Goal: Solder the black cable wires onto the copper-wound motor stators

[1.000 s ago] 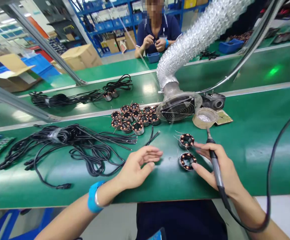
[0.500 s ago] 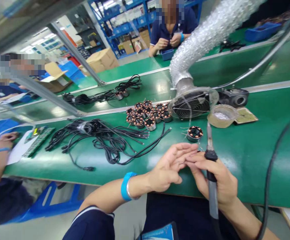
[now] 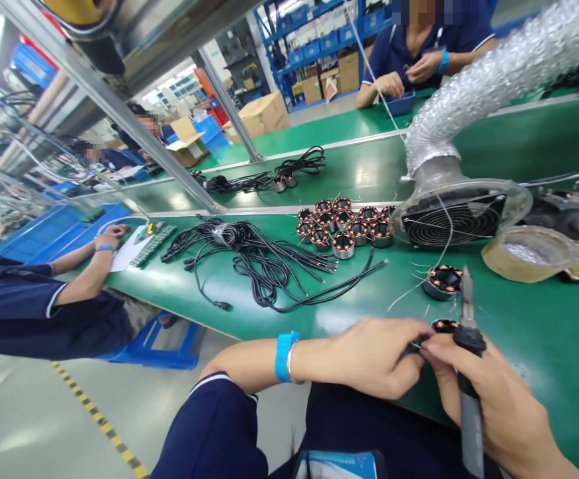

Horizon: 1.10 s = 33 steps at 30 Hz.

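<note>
My left hand point(image 3: 376, 356) and my right hand point(image 3: 493, 406) meet at the front edge of the green bench point(image 3: 528, 319). Their fingertips pinch around a copper-wound stator point(image 3: 445, 325) that they mostly hide. A soldering iron point(image 3: 468, 372) rests in my right hand, tip pointing up and away. My left wrist wears a blue band. A second stator point(image 3: 443, 279) with loose thin wire leads lies just beyond the iron's tip.
A cluster of several stators point(image 3: 344, 229) and a tangle of black cables point(image 3: 259, 256) lie to the left. A fume fan point(image 3: 456, 216) on a silver hose and a tape roll point(image 3: 528, 253) stand ahead. One person sits at the left, another works across the benches.
My left hand has come across to join the right hand at the near stator, and the fingers have closed on it. The view has swung left and lower.
</note>
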Tool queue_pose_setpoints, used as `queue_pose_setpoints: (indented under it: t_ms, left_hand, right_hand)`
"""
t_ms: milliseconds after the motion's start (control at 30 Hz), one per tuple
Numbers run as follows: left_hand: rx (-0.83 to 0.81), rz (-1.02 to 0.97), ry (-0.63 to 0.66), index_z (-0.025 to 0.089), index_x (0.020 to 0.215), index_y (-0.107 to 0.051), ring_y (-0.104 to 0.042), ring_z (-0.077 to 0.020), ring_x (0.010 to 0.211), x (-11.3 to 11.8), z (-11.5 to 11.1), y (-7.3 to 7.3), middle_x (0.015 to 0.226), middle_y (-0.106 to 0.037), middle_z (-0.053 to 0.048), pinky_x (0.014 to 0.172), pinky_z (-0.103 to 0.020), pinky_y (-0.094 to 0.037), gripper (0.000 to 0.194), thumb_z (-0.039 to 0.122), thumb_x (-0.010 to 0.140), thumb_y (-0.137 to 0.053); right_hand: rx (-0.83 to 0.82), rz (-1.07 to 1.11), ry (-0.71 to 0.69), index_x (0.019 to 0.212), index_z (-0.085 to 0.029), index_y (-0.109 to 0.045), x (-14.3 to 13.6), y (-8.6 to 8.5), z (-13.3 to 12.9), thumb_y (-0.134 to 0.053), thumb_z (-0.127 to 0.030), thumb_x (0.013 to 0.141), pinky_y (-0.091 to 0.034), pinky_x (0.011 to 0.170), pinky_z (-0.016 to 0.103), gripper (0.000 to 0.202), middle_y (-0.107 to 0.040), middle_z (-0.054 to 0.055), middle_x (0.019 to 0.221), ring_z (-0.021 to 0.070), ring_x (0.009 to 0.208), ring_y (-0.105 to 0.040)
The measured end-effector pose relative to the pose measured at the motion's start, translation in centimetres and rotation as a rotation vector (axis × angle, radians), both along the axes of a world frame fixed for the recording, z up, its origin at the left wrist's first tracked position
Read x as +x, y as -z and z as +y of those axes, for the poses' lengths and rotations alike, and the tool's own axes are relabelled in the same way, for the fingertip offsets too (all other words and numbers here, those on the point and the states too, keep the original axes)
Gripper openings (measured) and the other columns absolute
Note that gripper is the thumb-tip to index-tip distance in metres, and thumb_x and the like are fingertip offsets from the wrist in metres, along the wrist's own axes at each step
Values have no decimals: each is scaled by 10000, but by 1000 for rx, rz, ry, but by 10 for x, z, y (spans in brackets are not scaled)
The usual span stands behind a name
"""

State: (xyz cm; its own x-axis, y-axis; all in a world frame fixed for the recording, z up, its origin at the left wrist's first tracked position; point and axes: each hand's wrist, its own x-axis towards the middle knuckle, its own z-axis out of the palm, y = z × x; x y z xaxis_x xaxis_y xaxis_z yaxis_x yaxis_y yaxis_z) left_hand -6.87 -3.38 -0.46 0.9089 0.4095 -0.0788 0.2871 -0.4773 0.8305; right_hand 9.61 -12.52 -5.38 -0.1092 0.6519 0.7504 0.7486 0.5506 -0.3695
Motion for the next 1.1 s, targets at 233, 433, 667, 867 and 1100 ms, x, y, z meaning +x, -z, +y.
queue_pose_setpoints:
  t_ms: [233, 433, 667, 867, 1100]
  left_hand:
    - [301, 298, -132, 184, 816, -647, -613, -199, 696, -18, 27, 2, 767, -676, -68, 680, -299, -462, 389, 329, 1001, -337]
    - [-317, 31, -387, 160, 784, -635, -425, -127, 612, 1, 67, 23, 615, -500, 30, 605, -246, -339, 273, 381, 892, -516]
    - [-543, 38, -230, 135, 765, -636, -369, -99, 590, 29, 69, 26, 599, -473, 46, 594, -246, -295, 386, 514, 835, -609]
    - [-521, 125, -165, 157, 716, -586, -346, -80, 570, 16, 71, 32, 575, -458, 81, 569, -250, -272, 482, 615, 745, -731]
    - [-817, 149, -222, 157, 658, -602, -315, -62, 490, 27, 73, 25, 523, -514, 84, 513, -259, -201, 516, 571, 553, -892]
  right_hand:
    - [-27, 57, 314, 1084, -255, -600, 19, -3, -17, -617, -72, 887, -570, 761, 339, 270, -684, 17, 931, 198, 804, -680]
    - [-113, 97, 564, 1180, -187, -540, 10, 12, -9, -733, -532, 856, -610, 709, 378, 511, -686, 89, 969, 244, 792, -702]
    - [-304, 138, 130, 1244, -184, -456, 16, 4, 0, -581, -252, 925, -621, 840, 332, 349, -651, 162, 1285, 224, 1057, -718]
    - [-207, 35, 251, 1244, -169, -542, 24, 14, 0, -627, -499, 928, -637, 698, 330, 465, -715, 106, 1046, 232, 796, -746]
    - [-261, 218, 221, 1295, -199, -577, 33, 47, -1, -730, -526, 844, -625, 774, 425, 578, -708, 103, 1216, 314, 928, -741]
